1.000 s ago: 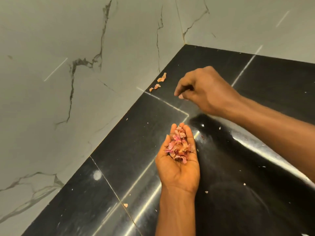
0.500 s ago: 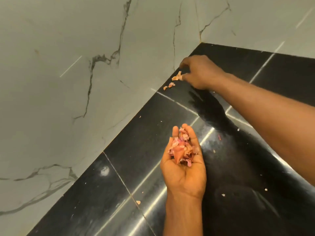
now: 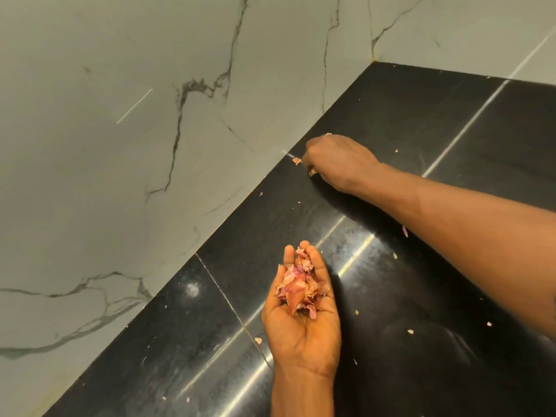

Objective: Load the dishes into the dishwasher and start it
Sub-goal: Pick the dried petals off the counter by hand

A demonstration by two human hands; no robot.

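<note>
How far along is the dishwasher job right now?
Done: a pile of peels sits gathered in the cupped left hand. In hand: the right hand curls its grip onto peel scraps at the wall edge of the black counter. Left: small flecks dot the counter, and no dishes or dishwasher are in view, so loading and starting look not yet begun.

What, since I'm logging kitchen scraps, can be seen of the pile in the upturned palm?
The pile of thin pink and orange peel scraps looks dry, papery and crumpled, like onion skin. It lies loose in the cupped, upturned palm of the left hand, heaped up to the fingers, over the glossy black countertop. Only that hand touches it.
</note>
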